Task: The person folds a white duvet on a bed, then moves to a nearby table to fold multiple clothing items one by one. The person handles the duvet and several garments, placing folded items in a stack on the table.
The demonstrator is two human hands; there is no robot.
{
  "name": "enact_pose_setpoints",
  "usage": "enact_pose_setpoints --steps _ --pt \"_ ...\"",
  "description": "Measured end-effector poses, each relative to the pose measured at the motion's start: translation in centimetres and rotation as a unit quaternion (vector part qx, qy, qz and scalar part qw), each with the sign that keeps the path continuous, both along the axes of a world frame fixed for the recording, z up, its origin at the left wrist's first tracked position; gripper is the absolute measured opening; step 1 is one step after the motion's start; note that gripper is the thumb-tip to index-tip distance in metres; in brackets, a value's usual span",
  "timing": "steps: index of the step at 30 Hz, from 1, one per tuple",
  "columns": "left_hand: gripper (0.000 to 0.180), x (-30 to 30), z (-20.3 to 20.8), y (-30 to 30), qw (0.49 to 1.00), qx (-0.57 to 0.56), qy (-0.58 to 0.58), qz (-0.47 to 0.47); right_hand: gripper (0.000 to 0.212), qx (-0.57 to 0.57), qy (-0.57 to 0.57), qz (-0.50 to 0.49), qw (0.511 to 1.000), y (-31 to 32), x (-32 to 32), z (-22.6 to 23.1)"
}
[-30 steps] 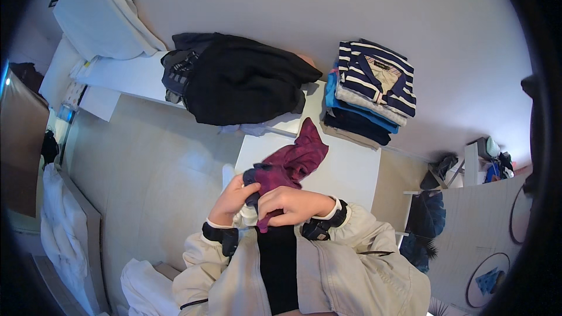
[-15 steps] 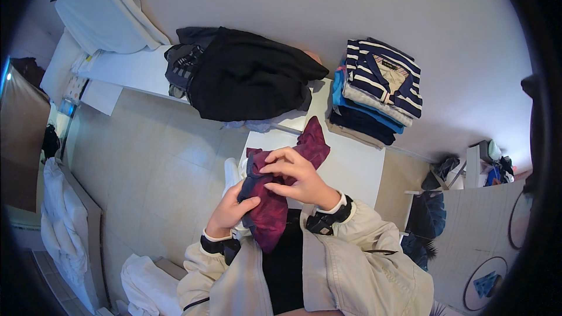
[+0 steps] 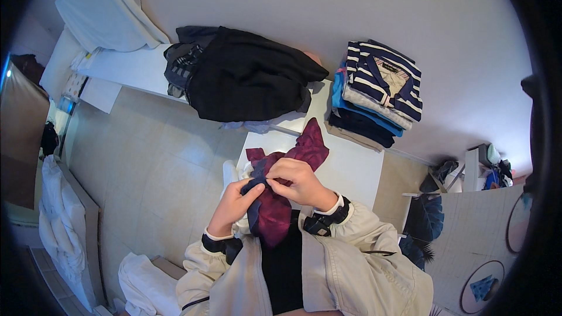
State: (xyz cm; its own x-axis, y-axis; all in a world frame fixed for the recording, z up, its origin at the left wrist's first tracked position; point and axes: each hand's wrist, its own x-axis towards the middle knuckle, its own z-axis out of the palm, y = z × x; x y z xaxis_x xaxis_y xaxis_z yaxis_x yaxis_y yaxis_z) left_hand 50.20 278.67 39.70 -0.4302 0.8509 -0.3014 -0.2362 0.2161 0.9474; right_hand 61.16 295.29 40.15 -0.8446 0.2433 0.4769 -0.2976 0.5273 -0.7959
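A crumpled maroon garment (image 3: 276,221) with a navy edge hangs in front of my chest, and its far end lies over the white table (image 3: 354,169). My left hand (image 3: 233,206) is closed on the navy edge, thumb on top. Close beside it, my right hand (image 3: 301,184) pinches the same edge between thumb and fingers, with the fingertips of both hands almost meeting. Folds hide what kind of garment it is.
Beyond my hands, a heap of dark clothes with a black garment (image 3: 252,76) on top lies on a white surface. To its right stands a folded stack topped by a navy-and-white striped shirt (image 3: 383,79). A white cloth (image 3: 111,9) drapes at far left.
My right hand has moved slightly down and its fingers have closed into a pinch on the navy edge. My left hand has shifted towards it, and the cloth there is bunched tighter.
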Motion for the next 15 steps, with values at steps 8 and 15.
enact_pose_setpoints --steps 8,15 --pt "0.012 0.9 -0.4 1.1 0.997 0.022 -0.003 0.07 0.01 -0.08 -0.012 -0.029 0.996 -1.1 0.1 -0.1" --pt "0.015 0.7 0.1 0.4 0.991 0.074 -0.008 0.115 0.002 -0.364 -0.049 -0.16 0.916 0.7 1.0 -2.0"
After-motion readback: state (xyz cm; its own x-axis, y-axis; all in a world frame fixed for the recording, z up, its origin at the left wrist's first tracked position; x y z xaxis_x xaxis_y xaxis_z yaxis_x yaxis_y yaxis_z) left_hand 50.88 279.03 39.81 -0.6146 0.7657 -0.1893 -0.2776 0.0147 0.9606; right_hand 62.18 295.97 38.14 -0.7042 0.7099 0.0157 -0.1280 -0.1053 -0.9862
